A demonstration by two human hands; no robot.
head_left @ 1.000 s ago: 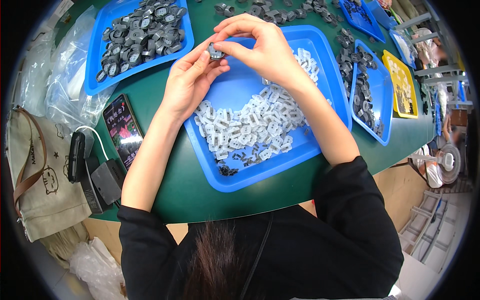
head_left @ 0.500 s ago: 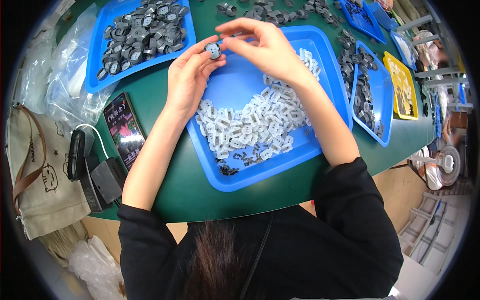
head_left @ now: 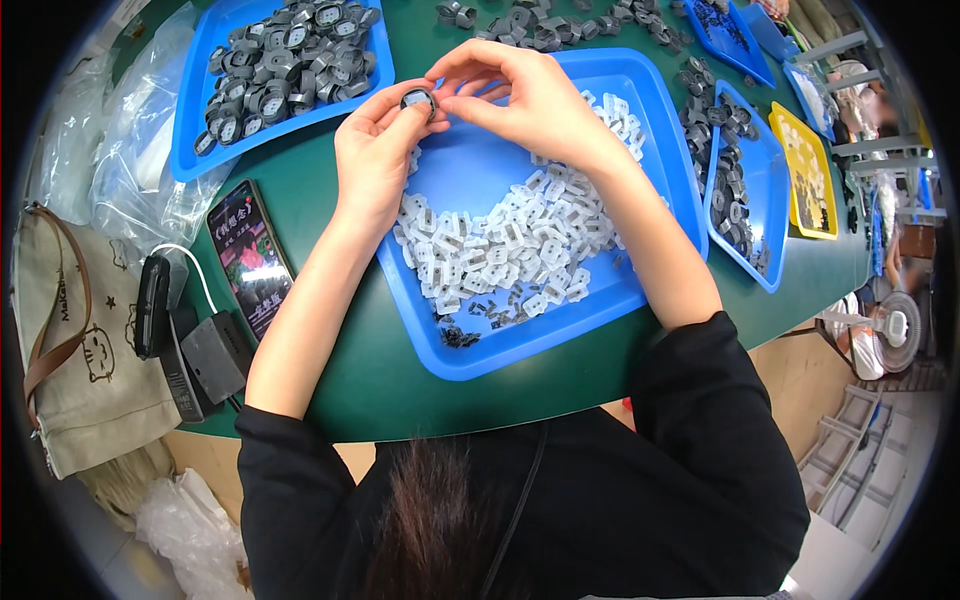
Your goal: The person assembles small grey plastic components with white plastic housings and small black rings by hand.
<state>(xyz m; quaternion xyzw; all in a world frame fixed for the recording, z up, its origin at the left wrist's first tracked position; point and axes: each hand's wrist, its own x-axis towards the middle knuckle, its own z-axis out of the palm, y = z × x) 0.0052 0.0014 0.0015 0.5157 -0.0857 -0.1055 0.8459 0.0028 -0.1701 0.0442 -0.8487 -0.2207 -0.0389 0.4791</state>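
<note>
My left hand (head_left: 372, 150) is closed on a round dark grey plastic part (head_left: 418, 101) with a pale face, held between thumb and fingers. My right hand (head_left: 535, 105) meets it from the right, thumb and forefinger curled at the part's edge; their exact contact is partly hidden. Both hands are over the far left of a blue tray (head_left: 465, 365). In that tray lies a heap of small white translucent plastic pieces (head_left: 490, 250). Tiny black pieces (head_left: 458, 337) are scattered near its front left corner.
A second blue tray (head_left: 182, 150) at the back left holds many dark grey round parts (head_left: 285, 70). More lie loose at the back. Blue and yellow trays (head_left: 827, 222) stand to the right. A phone (head_left: 250, 258), black adapters (head_left: 217, 355) and a cloth bag (head_left: 100, 390) are at left.
The round part has shifted slightly left and down and tilted in my left hand. My right fingertips have drawn closer around it.
</note>
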